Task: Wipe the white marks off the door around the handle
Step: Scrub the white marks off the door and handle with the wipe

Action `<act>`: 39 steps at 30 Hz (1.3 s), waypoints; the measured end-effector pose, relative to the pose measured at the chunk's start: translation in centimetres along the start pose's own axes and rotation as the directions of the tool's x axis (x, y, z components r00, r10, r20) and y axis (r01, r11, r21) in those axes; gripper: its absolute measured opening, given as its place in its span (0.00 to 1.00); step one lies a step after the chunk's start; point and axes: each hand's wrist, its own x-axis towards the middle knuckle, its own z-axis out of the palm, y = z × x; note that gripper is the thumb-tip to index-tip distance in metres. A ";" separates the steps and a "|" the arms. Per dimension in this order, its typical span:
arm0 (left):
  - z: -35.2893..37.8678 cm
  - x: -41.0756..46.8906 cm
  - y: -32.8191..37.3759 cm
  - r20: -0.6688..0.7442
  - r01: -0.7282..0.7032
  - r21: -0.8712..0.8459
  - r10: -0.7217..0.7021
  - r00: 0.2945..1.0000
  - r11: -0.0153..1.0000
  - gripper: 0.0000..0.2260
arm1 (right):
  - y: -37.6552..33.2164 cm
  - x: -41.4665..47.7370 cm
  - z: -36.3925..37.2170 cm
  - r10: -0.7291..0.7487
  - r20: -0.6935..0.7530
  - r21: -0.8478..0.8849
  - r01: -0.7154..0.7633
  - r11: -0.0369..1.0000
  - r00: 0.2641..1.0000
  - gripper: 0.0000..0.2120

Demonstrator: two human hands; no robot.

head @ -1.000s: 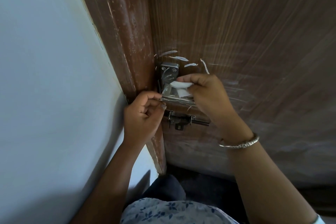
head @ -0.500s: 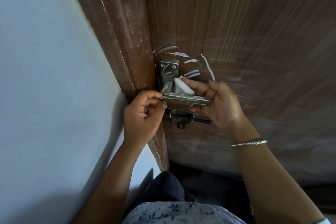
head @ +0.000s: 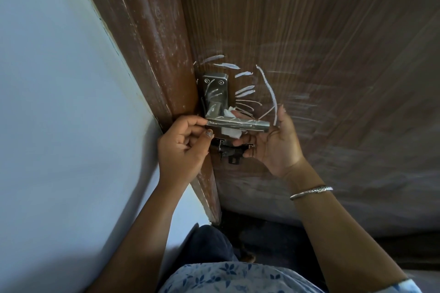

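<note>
the right grip (head: 273, 145) is closed on a white cloth (head: 232, 133), pinched just behind the bar of the handle (head: 238, 123). a bit of cloth shows above the bar and a bit below. the bar hides the fingers at the pinch, so how firmly it is held is a guess. the left grip (head: 183, 147) is curled, with forefinger and thumb nipping the handle's left end, next to the frame (head: 147, 31).

the marks (head: 244, 90) are on the door (head: 309, 31). most lie above the cloth and a little to its right: short strokes fan out beside the handle's plate, two more sit over the plate, and one long curved stroke runs down to end just beside the right grip's raised fingertip. chalky streaks also show on the plate and bar.

the bar's long axis runs left to right, straight across the way from cloth to marks. the cloth probably has to come up from behind the bar before it can sweep them. the right grip has the cloth and is the nearer one, so the wipe looks like its job, going up and outward. the left looks set only to steady the handle. few marks look cleared as yet.

a dark latch (head: 231, 152) sits on the door just below both grips.
</note>
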 end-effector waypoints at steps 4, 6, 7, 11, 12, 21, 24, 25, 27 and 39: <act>0.1 -0.1 0.0 0.000 -0.020 0.039 0.020 1.000 0.999 0.10 | 1.2 0.5 0.2 -0.130 0.067 0.110 0.122 0.986 0.989 0.39; 0.1 -0.1 -0.1 -0.008 -0.014 0.037 0.014 1.000 0.999 0.10 | 2.3 0.7 0.3 -0.126 0.029 0.100 0.123 0.987 0.992 0.39; 0.1 -0.1 -0.1 -0.011 -0.013 0.033 0.013 1.000 0.999 0.09 | 2.9 0.8 0.3 -0.113 -0.007 0.080 0.114 0.990 0.994 0.40; 0.1 -0.1 -0.4 -0.009 -0.021 0.045 0.022 1.000 0.999 0.09 | 4.2 0.7 0.1 -0.090 -0.073 0.058 0.094 0.994 0.993 0.41; 0.1 -0.1 -0.4 -0.007 -0.020 0.047 0.020 1.000 0.999 0.10 | 4.2 0.8 0.2 -0.108 -0.071 0.068 0.113 0.991 0.992 0.41; -0.2 -0.1 -0.1 -0.016 -0.006 0.047 0.007 1.000 0.999 0.09 | 5.0 0.8 0.9 -0.108 -0.119 0.111 0.122 0.986 0.987 0.38; -0.2 -0.2 0.0 -0.008 -0.002 0.051 0.002 1.000 0.999 0.08 | 5.1 0.8 1.0 -0.095 -0.144 0.150 0.117 0.982 0.985 0.37; -0.2 -0.2 0.1 -0.009 0.004 0.044 -0.004 1.000 0.999 0.08 | 5.2 0.7 1.0 -0.087 -0.146 0.181 0.113 0.977 0.985 0.36; -0.2 -0.2 0.1 -0.011 0.017 0.033 -0.017 1.000 0.999 0.09 | 5.5 0.6 1.2 -0.061 -0.139 0.272 0.097 0.957 0.988 0.36; -0.2 -0.3 -0.2 -0.056 0.010 0.020 -0.009 0.998 1.000 0.08 | 6.8 1.4 2.9 0.037 -0.106 0.699 0.048 0.713 0.994 0.31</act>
